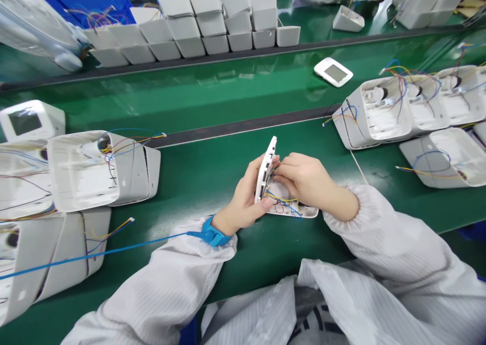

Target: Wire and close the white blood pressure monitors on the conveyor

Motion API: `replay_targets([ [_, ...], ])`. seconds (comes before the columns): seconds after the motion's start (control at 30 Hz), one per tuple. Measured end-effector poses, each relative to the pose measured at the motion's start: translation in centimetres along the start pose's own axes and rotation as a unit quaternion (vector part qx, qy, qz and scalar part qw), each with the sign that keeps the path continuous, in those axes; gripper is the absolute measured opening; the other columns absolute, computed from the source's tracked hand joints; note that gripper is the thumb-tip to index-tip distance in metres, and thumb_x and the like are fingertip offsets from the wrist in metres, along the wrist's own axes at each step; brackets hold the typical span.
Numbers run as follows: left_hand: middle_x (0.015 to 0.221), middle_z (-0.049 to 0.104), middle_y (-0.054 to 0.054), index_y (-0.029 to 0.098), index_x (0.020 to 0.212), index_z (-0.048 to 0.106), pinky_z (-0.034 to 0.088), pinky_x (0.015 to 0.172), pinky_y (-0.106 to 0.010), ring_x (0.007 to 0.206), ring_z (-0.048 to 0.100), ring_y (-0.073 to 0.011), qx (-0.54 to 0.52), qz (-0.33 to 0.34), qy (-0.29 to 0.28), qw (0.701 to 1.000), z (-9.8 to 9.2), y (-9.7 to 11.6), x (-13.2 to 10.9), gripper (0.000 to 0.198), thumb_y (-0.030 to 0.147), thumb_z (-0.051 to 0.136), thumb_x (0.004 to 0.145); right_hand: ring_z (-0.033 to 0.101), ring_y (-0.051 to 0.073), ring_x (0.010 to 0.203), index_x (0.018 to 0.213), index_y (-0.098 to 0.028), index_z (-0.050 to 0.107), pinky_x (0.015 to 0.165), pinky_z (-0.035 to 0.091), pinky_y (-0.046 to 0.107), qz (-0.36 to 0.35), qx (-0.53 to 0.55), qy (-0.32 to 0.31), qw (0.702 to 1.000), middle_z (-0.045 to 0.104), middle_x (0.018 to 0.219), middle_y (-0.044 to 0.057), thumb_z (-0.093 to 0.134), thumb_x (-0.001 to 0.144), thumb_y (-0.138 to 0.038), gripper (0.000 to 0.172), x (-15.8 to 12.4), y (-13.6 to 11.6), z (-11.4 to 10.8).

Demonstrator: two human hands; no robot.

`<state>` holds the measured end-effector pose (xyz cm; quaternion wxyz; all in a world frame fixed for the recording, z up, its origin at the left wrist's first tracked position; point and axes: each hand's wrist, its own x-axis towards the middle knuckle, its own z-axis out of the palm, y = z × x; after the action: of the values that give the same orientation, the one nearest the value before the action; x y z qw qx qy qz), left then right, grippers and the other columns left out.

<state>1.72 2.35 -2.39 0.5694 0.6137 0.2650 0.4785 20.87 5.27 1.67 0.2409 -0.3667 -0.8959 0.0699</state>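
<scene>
My left hand [246, 195] grips a white plastic front panel [265, 171], tilted up nearly on edge with its inner side facing right. Beneath and beside the panel, a white housing [311, 212] rests on the green bench, with yellow, blue and red wires [284, 202] crossing its open interior. My right hand [301, 175] is closed, fingertips pinched at the panel's inner side above the housing. Whatever lies between those fingertips is hidden. A blue wrist strap [215, 232] with a cord circles my left wrist.
Open white housings with wires stand at left [85, 170] and right [387, 112]. A white panel with a grey screen [335, 73] lies on the far green strip. Rows of white housings [212, 23] line the back, beside a white fan [34, 21]. A dark rail [243, 124] crosses the bench.
</scene>
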Motion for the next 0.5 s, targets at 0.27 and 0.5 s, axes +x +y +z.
replay_targets([
  [0.27,0.155,0.044,-0.014,0.022,0.155,0.028,0.040,0.116,-0.049,0.139,0.047,-0.0351,0.081,0.029,-0.041,0.995,-0.13,0.93,0.52,0.080,0.049,0.062,0.088,0.050,0.019,0.074,0.078,-0.015,0.068,0.065,0.039,0.032,-0.016,-0.049,-0.004,0.999,0.066,0.077,0.006,0.055,0.096,-0.018,0.022,0.10,0.11,0.10],
  [0.5,0.149,0.049,-0.015,0.021,0.154,0.030,0.041,0.114,-0.049,0.133,0.052,-0.0352,0.068,0.010,-0.033,0.997,-0.25,0.38,0.32,0.081,0.054,0.061,0.087,0.050,0.019,0.073,0.079,-0.015,0.067,0.066,0.037,0.033,-0.007,-0.069,-0.008,0.998,0.064,0.077,0.005,0.056,0.097,-0.022,0.022,0.00,-0.23,0.59],
])
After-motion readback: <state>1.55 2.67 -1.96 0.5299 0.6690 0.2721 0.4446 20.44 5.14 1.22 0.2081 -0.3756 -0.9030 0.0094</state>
